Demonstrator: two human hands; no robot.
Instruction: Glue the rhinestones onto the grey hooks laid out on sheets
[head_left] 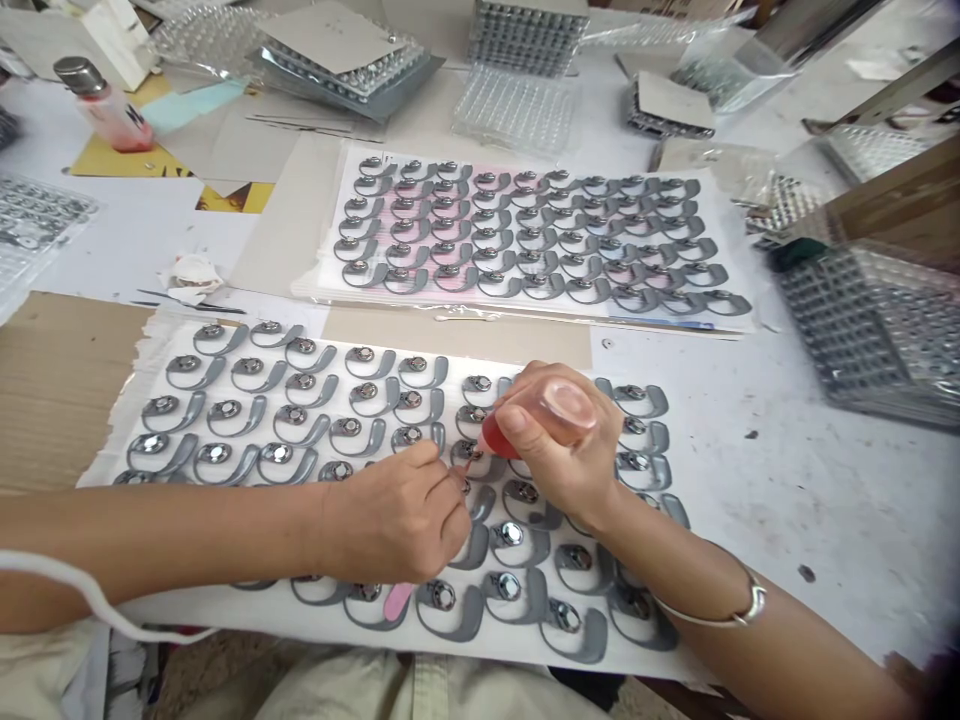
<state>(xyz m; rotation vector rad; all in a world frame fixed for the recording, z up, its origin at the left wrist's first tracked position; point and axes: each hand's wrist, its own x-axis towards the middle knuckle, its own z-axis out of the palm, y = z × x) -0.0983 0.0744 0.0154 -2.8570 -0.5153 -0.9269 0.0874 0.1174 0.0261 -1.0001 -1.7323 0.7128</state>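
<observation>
Grey curved pieces (472, 612) lie in rows on a white sheet (511, 642), visible round heads (508, 585) already in place. Toward four o'clock from centre, the right hand (577, 465) grips a reddish bottle (559, 410); at its eight o'clock, the left hand (409, 508) seems curled around a pink stick (397, 601). How much remains, I cannot tell.

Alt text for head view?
A person's right hand holds a tilted clear bottle of red liquid above grey hook-shaped pieces with round silvery studs, rowed on a white sheet. The left hand curls close by, a pink rounded tip below it.
</observation>
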